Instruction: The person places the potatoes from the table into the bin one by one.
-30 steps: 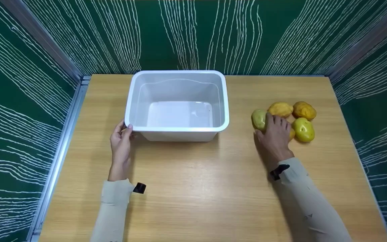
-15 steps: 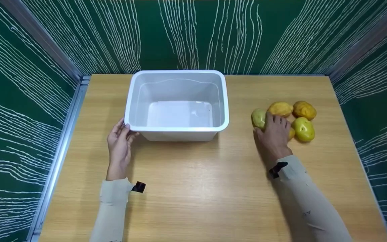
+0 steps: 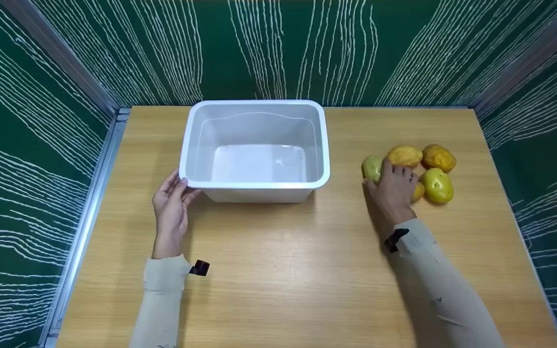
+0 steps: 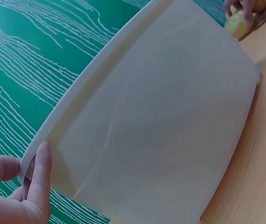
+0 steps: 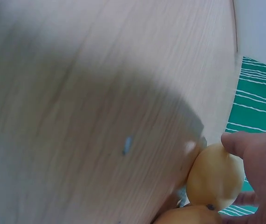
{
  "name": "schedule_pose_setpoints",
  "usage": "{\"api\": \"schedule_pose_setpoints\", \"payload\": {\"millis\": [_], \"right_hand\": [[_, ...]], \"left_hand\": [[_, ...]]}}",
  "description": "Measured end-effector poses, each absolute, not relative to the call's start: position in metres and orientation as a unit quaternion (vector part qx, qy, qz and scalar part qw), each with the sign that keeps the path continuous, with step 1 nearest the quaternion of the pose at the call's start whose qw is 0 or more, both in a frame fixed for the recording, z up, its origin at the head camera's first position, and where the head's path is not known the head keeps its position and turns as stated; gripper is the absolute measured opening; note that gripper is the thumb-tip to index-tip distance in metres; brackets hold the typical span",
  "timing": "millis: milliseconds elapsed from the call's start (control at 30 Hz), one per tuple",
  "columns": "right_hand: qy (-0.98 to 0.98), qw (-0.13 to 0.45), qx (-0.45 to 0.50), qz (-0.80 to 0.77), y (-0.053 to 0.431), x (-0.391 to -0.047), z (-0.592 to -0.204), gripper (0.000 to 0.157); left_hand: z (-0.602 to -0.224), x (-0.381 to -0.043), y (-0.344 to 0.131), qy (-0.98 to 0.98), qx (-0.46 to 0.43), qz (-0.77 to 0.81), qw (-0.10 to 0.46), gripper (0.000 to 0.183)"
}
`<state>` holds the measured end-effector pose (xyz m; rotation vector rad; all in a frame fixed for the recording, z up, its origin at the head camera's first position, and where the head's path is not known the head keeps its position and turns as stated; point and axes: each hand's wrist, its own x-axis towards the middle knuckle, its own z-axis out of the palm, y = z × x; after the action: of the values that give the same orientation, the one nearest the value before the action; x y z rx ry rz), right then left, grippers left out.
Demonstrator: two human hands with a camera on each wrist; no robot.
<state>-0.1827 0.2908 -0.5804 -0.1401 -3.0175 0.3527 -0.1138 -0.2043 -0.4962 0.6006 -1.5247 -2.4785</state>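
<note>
A white plastic tub (image 3: 254, 185) stands at the back of the table, left of centre. My left hand (image 3: 170, 210) pinches its near left corner; in the left wrist view the rim (image 4: 79, 81) runs between thumb and fingers. On the right, my right hand (image 3: 394, 191) reaches over a group of mangoes and grips the leftmost, a pale green mango (image 3: 371, 167). The right wrist view shows the thumb on that mango (image 5: 216, 177), with other fingers behind it. An orange-yellow mango (image 3: 418, 192) is partly hidden under the hand.
Beyond the right hand lie a yellow mango (image 3: 405, 155), a darker yellow mango (image 3: 439, 158) and a yellow-green mango (image 3: 437, 186). Green walls (image 3: 288, 53) with white wavy lines enclose the wooden table (image 3: 278, 280) on its back and sides.
My left hand has shifted slightly left, its lower fingers a little more spread. The right hand and forearm have moved slightly left over the mangoes. The tub stays in place.
</note>
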Motion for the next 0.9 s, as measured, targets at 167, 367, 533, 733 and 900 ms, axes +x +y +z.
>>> {"api": "schedule_pose_setpoints", "payload": {"millis": [167, 367, 533, 733, 900], "right_hand": [[-0.991, 0.038, -0.057, 0.115, 0.2882, -0.1847, -0.5801, 0.074], [-0.989, 0.036, -0.064, 0.129, 0.2870, -0.1855, -0.5804, 0.070], [-0.987, 0.055, -0.063, 0.138, 0.2854, -0.1852, -0.5818, 0.065], [-0.989, 0.033, -0.072, 0.129, 0.2827, -0.1864, -0.5790, 0.072], [-0.988, 0.038, -0.077, 0.125, 0.2809, -0.1873, -0.5785, 0.073]], "left_hand": [[-0.4958, -0.1132, -0.2053, -0.514, 0.204, -0.828, 0.085, 0.045], [-0.4968, -0.1140, -0.2056, -0.508, 0.206, -0.832, 0.084, 0.046], [-0.4968, -0.1153, -0.2057, -0.503, 0.214, -0.834, 0.080, 0.048], [-0.4963, -0.1159, -0.2054, -0.497, 0.218, -0.836, 0.079, 0.048], [-0.4970, -0.1148, -0.2065, -0.498, 0.206, -0.838, 0.078, 0.048]]}}
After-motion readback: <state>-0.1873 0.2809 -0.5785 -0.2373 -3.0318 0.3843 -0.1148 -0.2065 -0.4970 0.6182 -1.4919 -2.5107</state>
